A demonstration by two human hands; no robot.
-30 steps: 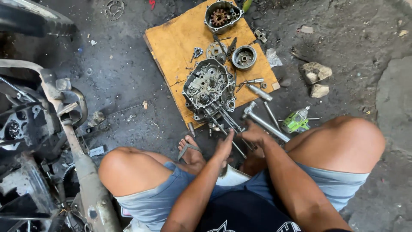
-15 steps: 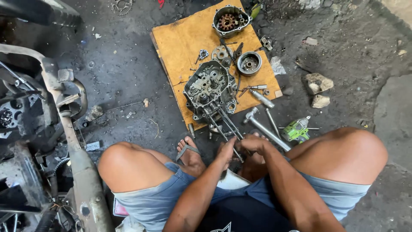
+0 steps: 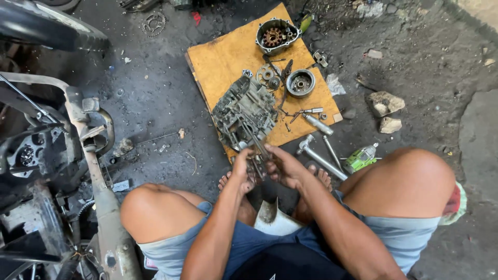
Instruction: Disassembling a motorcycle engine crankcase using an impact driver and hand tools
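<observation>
Now; left hand [image 3: 243, 167] curled gripping engine case [image 3: 245, 113] studs; right hand [image 3: 284, 167] likewise

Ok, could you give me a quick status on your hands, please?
Left hand and right hand both gripping engine case studs. Wrench lying beside, clear.
</observation>
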